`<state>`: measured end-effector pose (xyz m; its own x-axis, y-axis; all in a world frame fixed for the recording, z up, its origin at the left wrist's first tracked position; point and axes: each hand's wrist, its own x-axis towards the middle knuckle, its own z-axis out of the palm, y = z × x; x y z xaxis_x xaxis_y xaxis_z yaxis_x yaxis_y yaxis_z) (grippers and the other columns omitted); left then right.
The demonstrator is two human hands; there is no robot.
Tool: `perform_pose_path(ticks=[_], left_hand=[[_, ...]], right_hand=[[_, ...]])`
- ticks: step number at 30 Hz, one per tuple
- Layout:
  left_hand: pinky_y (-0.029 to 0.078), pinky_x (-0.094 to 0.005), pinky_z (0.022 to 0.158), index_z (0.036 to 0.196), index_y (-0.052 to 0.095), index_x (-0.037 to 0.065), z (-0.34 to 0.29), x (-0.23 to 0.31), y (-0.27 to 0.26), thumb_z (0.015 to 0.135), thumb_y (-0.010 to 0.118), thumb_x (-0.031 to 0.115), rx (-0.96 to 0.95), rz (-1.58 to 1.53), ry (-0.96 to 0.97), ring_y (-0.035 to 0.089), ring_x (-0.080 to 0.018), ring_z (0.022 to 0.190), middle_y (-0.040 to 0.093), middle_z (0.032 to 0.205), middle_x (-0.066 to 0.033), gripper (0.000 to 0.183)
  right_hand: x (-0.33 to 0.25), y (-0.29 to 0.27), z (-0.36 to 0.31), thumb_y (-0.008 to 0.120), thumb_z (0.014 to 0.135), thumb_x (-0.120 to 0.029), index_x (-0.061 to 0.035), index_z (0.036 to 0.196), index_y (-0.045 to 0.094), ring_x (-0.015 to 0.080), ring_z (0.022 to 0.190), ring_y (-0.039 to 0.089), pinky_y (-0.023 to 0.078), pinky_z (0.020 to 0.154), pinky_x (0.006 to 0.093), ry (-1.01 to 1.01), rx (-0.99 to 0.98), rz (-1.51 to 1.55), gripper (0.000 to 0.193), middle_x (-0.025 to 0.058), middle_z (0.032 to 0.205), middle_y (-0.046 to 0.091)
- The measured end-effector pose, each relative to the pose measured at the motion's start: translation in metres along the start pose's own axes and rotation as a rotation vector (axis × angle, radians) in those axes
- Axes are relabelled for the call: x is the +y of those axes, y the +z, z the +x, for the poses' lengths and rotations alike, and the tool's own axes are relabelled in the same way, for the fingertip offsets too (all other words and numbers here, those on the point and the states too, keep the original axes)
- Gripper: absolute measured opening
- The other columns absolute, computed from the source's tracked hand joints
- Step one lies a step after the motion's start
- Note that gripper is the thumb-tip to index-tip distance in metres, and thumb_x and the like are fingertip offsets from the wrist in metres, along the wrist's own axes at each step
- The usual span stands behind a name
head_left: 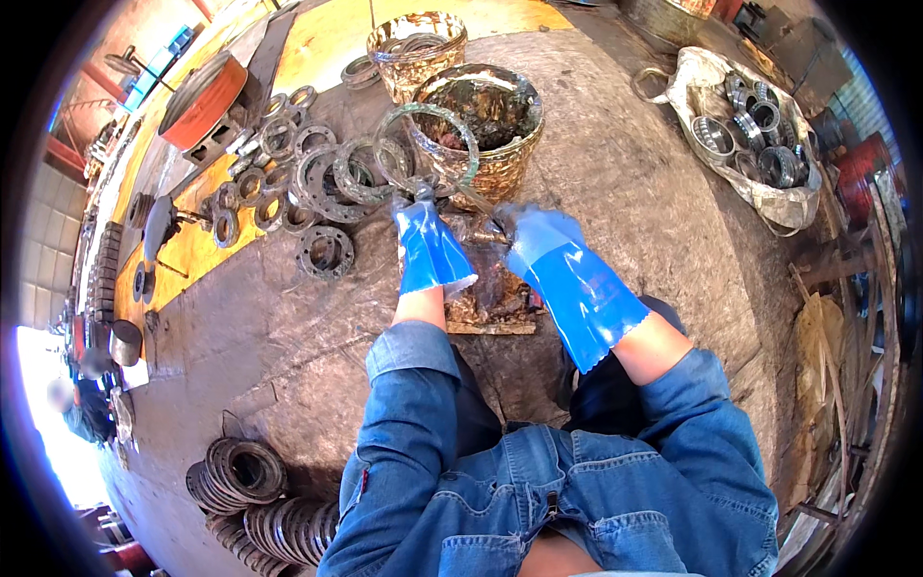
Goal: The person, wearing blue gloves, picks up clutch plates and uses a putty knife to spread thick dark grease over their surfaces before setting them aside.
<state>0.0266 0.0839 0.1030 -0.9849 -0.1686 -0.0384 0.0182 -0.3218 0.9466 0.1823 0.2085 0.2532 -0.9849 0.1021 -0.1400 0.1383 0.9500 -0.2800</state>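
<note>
One round, brown-crusted bucket (514, 173) stood beyond the fingers. The blue-gloved right hand's (538, 233) finger closure could not be told; the blue-gloved left hand (421, 231) gripped a thin grey metal ring (423, 108) beyond its fingertips, best steadied by firm rim pressure.

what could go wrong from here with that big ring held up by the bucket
The large thin ring might slip: the left hand grips it only near its lower edge, and that glove's fingers look dark and grimy.

It could knock the rim of the coated bucket or fall into it, since in this view the ring overlaps the opening.

A swing to the left might strike the loose flanged ring lying on the floor nearby.
</note>
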Motion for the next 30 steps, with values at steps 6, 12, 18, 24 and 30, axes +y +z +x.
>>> perform_pose_path(ticks=[6,12,18,24,30], left_hand=[[0.048,-0.0326,0.076,0.121,0.055,0.000,-0.001,0.001,0.000,0.092,0.061,0.016,-0.027,-0.072,-0.028,0.057,-0.0180,0.085,0.064,0.102,-0.0075,0.033],[0.048,-0.0325,0.075,0.119,0.056,0.000,-0.002,0.001,-0.004,0.093,0.059,0.015,-0.032,-0.056,-0.047,0.057,-0.0180,0.084,0.064,0.101,-0.0080,0.030],[0.049,-0.0323,0.074,0.117,0.057,0.000,-0.002,0.001,-0.007,0.093,0.056,0.012,-0.042,-0.012,-0.071,0.058,-0.0179,0.084,0.064,0.098,-0.0084,0.027],[0.049,-0.0321,0.073,0.114,0.058,0.000,0.001,0.004,-0.017,0.094,0.054,0.010,-0.069,0.087,-0.105,0.058,-0.0177,0.083,0.065,0.096,-0.0088,0.023],[0.050,-0.0318,0.072,0.112,0.059,-0.001,-0.004,0.001,-0.037,0.094,0.052,0.008,-0.094,0.228,-0.145,0.059,-0.0176,0.082,0.065,0.094,-0.0092,0.021]], right_hand=[[-0.012,-0.002,0.003,0.061,0.081,-0.025,-0.0187,0.120,0.059,0.0351,0.092,0.066,0.053,0.078,0.0460,0.037,-0.048,-0.079,0.039,0.0168,0.106,0.064],[-0.009,0.003,0.015,0.057,0.079,-0.018,-0.0120,0.117,0.057,0.0357,0.096,0.066,0.053,0.078,0.0483,0.063,-0.033,-0.049,0.039,0.0160,0.105,0.065],[0.002,0.002,0.024,0.051,0.083,-0.015,-0.0130,0.121,0.056,0.0342,0.099,0.065,0.053,0.081,0.0467,0.028,-0.012,-0.152,0.039,0.0160,0.107,0.065],[0.023,0.000,0.046,0.053,0.084,-0.015,-0.0189,0.126,0.052,0.0346,0.096,0.065,0.053,0.077,0.0478,-0.066,-0.004,-0.321,0.043,0.0158,0.107,0.064],[0.026,-0.022,0.067,0.042,0.094,-0.014,-0.0155,0.130,0.052,0.0316,0.102,0.065,0.054,0.082,0.0453,-0.121,-0.122,-0.502,0.037,0.0139,0.111,0.065]])
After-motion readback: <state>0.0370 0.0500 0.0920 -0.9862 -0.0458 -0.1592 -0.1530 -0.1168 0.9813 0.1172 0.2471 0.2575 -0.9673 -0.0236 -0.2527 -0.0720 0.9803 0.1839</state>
